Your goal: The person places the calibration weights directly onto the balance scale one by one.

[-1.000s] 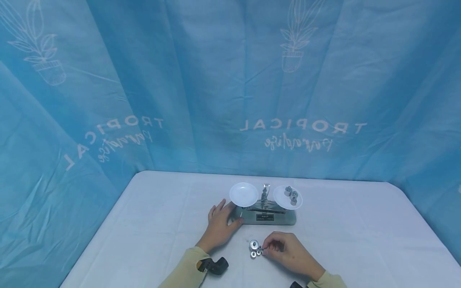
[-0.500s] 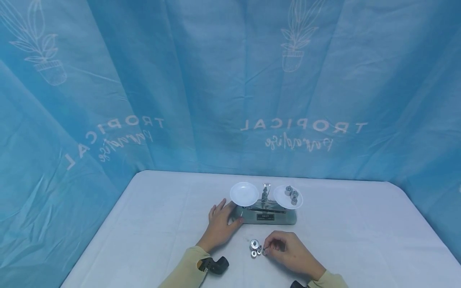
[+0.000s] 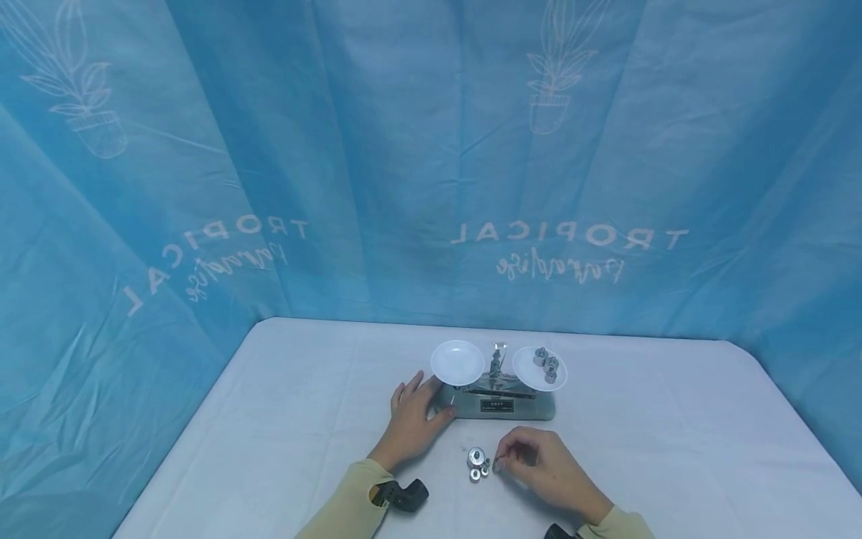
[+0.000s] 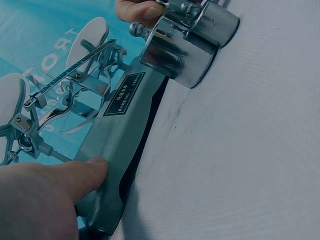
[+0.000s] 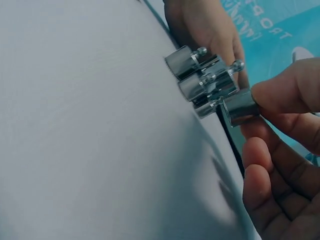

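Observation:
A balance scale [image 3: 518, 408] with a grey-green base and two white pans stands on the table. My left hand [image 3: 409, 425] holds the left end of its base. In the left wrist view the thumb [image 4: 87, 175] lies on the base's front, while the other fingers are hidden. My right hand [image 3: 548, 468] pinches a small silver cylindrical weight [image 5: 241, 107] between thumb and fingertips. Just left of that hand, several knobbed metal weights [image 3: 476, 457] stand grouped on the cloth. More weights [image 3: 550, 364] sit on the right pan [image 3: 527, 374]; the left pan [image 3: 457, 363] bears nothing.
White cloth [image 3: 673, 434] covers the table around the scale. Blue printed curtains [image 3: 404, 150] hang along the table's back and sides. Black camera mounts [image 3: 404, 495] are strapped at both wrists, over light sleeves.
My right hand, pinching the weight, has shifted slightly right and up, away from the grouped weights. The left hand has stayed on the scale's base.

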The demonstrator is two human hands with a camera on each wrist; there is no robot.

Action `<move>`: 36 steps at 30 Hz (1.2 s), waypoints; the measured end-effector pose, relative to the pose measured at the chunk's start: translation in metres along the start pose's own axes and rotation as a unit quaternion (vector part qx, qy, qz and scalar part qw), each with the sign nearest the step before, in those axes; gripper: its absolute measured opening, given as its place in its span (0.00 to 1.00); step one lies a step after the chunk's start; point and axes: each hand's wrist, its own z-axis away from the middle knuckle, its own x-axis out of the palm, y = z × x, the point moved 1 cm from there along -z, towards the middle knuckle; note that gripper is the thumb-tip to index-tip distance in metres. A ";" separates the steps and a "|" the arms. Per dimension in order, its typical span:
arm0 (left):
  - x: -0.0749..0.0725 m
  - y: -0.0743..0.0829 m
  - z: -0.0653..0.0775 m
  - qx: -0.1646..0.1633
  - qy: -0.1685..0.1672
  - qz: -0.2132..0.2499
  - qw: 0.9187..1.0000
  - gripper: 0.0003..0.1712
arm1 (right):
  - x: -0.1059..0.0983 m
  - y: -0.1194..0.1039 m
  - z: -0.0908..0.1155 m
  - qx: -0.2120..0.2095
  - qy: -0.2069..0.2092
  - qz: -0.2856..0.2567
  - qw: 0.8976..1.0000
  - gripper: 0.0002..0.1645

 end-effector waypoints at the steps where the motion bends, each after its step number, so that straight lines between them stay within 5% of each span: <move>1: 0.000 0.000 0.000 -0.001 -0.001 -0.001 1.000 0.36 | -0.001 -0.001 0.000 0.000 0.002 0.001 1.000 0.06; 36: -0.001 0.000 0.002 0.005 0.002 0.005 1.000 0.35 | -0.016 -0.018 -0.002 0.019 0.097 0.062 0.993 0.04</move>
